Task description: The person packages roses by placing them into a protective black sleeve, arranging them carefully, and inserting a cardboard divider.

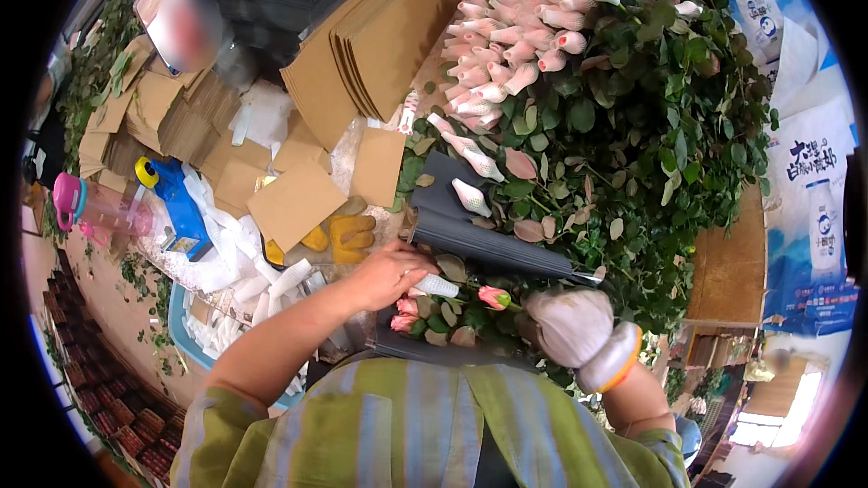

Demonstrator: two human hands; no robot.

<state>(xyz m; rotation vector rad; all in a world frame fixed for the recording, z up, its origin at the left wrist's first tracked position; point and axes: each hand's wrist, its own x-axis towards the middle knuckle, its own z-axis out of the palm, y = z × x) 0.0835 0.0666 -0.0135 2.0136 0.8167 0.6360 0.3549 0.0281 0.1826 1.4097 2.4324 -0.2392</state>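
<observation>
L hand (pixel 392 276) (bare, approx. 7 o'clock from ctr) pinches a white mesh sleeve (pixel 438 286) at 6. R hand (pixel 574 330) (gloved, orange-edged cuff) sits at 4 o'clock nr the stem side of a pink rose (pixel 494 297) at 5; fingers hidden, can't tell if it grips. Sleeved roses (pixel 520 41) heaped at 1, brown cardboard (pixel 300 204) at 9.
</observation>
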